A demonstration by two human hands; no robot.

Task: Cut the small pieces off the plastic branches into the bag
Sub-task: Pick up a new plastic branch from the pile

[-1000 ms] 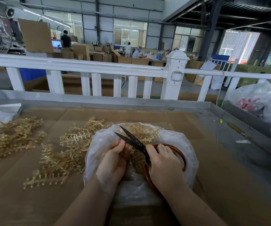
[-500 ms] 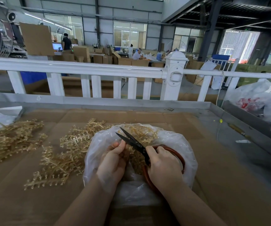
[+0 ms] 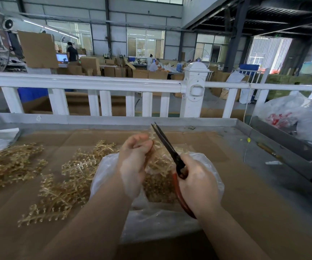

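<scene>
Nearest the viewer, the person's 2 hands work over an open clear plastic bag (image 3: 204, 164) lying on the cardboard-lined table (image 3: 254, 212). The right hand (image 3: 195, 182) is curled round the red handles of the scissors (image 3: 167, 147), whose dark blades, almost together, point up and away. The left hand (image 3: 134, 156) pinches 1 golden plastic branch (image 3: 154, 139) upright, just beside the blades and above the bag. Cut pieces (image 3: 157, 186) already fill the bag's bottom.

The branch looks light, thin and springy, probably brittle at its small buds; judged best gripped low on the main stem, so that severed pieces drop freely into the bag.

To the left lie 2 loose heaps of uncut branches (image 3: 57, 184), well apart from the hands. Beyond the table's metal rim stands a white railing (image 3: 95, 85), then cartons and distant workers. A bag with red printing (image 3: 277, 119) sits at right; its writing cannot be read, and no brand is legible anywhere.
</scene>
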